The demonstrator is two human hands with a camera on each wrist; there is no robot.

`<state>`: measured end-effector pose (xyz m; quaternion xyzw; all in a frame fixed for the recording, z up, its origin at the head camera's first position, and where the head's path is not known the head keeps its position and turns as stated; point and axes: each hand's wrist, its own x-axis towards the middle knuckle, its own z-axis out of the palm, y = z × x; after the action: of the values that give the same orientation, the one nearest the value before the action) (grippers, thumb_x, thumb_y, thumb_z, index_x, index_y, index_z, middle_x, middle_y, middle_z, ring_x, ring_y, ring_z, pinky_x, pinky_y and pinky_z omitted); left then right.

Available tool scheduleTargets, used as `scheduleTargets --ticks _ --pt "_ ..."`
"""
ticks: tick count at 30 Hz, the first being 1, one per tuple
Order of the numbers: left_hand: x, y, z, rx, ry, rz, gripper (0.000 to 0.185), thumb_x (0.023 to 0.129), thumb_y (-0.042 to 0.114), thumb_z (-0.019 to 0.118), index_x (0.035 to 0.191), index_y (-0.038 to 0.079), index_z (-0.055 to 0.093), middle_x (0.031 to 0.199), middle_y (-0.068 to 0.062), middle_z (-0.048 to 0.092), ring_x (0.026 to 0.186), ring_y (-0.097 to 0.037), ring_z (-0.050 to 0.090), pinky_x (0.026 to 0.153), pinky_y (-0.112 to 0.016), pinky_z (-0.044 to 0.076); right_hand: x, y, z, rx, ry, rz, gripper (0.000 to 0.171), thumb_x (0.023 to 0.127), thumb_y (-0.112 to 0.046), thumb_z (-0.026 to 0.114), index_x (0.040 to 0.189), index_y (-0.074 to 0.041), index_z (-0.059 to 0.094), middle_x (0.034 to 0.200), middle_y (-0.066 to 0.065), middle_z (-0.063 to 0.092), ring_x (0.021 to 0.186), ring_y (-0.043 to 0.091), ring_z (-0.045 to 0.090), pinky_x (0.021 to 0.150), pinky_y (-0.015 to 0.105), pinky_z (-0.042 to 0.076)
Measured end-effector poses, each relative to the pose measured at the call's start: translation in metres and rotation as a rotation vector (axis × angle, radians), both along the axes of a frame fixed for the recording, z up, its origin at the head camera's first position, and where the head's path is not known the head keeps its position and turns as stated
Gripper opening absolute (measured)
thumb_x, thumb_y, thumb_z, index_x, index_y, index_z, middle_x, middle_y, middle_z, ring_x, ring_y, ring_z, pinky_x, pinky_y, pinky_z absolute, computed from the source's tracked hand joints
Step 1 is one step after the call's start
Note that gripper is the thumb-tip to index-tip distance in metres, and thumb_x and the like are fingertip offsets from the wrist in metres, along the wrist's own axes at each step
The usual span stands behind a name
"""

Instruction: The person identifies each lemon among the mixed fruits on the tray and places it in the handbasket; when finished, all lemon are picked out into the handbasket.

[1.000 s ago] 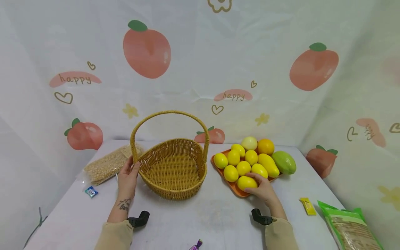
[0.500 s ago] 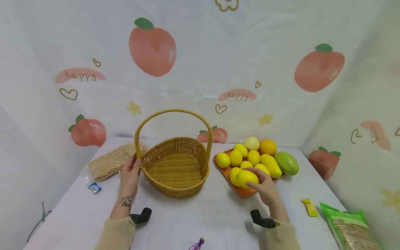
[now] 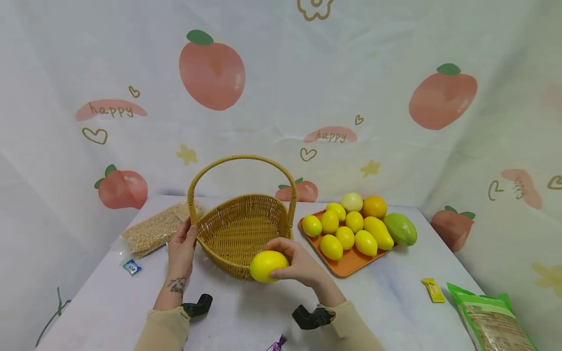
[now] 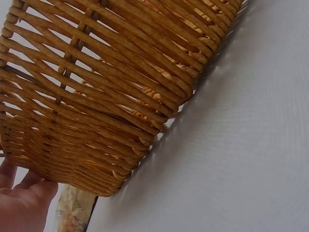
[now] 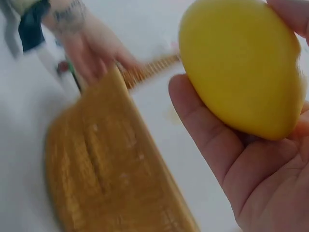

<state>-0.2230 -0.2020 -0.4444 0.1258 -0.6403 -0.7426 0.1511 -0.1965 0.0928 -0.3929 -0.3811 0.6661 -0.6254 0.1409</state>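
The smooth yellow lemon-shaped fruit (image 3: 268, 265) is hovering just in front of the near rim of the woven wicker handled basket (image 3: 244, 233); the right hand (image 3: 297, 263) is gripping it with curled fingers; the left hand (image 3: 182, 246) is steadying the basket's left rim, thumb against the weave. The carrying step appears under way; the next move would call for lifting over the rim and releasing inside. The orange tray (image 3: 351, 263) of fruit is sitting just right of the basket.

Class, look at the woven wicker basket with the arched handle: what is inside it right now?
Inside the woven wicker basket only its bare woven floor shows. The right hand holds a yellow lemon before the near rim, hiding a small part of the wall and floor there.
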Motion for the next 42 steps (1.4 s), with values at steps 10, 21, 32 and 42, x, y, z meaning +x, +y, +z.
scheduleTargets --ticks 10,21,32,42 --pt "-0.001 -0.001 -0.002 -0.022 -0.003 -0.001 0.057 0.093 0.037 0.05 0.143 0.013 0.036 0.147 -0.007 0.037 0.13 -0.015 0.039 0.109 -0.033 0.032 -0.051 -0.078 0.028 0.095 -0.145 -0.15 0.049 0.079 -0.003 0.069 0.125 0.0 0.054 0.117 0.013 0.058 0.089 0.013 0.053 0.077 0.025 0.049" --pt "-0.002 -0.001 -0.002 0.003 0.016 0.008 0.057 0.092 0.037 0.052 0.142 0.012 0.038 0.146 -0.009 0.037 0.123 -0.008 0.042 0.107 -0.028 0.034 -0.105 -0.084 0.03 0.136 -0.182 -0.337 0.052 0.082 -0.015 0.069 0.131 -0.01 0.05 0.125 0.008 0.054 0.1 0.018 0.055 0.085 0.03 0.05" --pt "0.0 0.0 -0.003 0.002 0.017 0.014 0.057 0.093 0.036 0.051 0.142 0.011 0.038 0.145 -0.01 0.038 0.124 -0.01 0.042 0.107 -0.029 0.034 -0.099 -0.067 0.024 0.207 -0.225 -0.368 0.053 0.082 -0.009 0.068 0.131 -0.002 0.048 0.131 0.016 0.051 0.117 0.029 0.049 0.096 0.041 0.045" --pt "0.0 0.001 -0.002 0.019 0.018 0.017 0.055 0.093 0.035 0.052 0.141 0.011 0.04 0.143 -0.01 0.041 0.115 -0.002 0.046 0.1 -0.017 0.04 -0.062 -0.037 0.029 0.07 -0.17 -0.236 0.046 0.083 -0.003 0.066 0.126 0.002 0.051 0.13 0.021 0.051 0.119 0.03 0.05 0.098 0.035 0.046"
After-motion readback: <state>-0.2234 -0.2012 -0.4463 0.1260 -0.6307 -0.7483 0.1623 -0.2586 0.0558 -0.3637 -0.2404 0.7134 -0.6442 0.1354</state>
